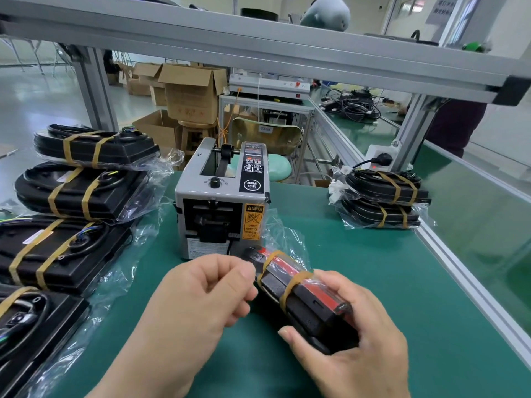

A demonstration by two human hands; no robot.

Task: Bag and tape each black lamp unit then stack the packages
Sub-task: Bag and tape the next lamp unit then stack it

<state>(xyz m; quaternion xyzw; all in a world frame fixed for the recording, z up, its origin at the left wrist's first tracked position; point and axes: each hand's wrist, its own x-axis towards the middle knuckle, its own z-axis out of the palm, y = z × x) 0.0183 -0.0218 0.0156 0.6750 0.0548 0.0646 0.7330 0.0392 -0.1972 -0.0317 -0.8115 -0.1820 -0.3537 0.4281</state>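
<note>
The tape dispenser (222, 202) stands in the middle of the table (373, 282). A row of bagged lamp units (83, 193) lies to its left, two stacked packages (383, 201) well off to its right, and the held unit (304, 294) just before it.

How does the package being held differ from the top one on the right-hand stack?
The held package is tilted off the mat, gripped by the right hand and pinched by the left hand; the stack's top package lies flat on a lower package. The held package shows a red strip; the top package shows coiled black cable. Both are black, in clear bags, with two tan tape bands.
</note>
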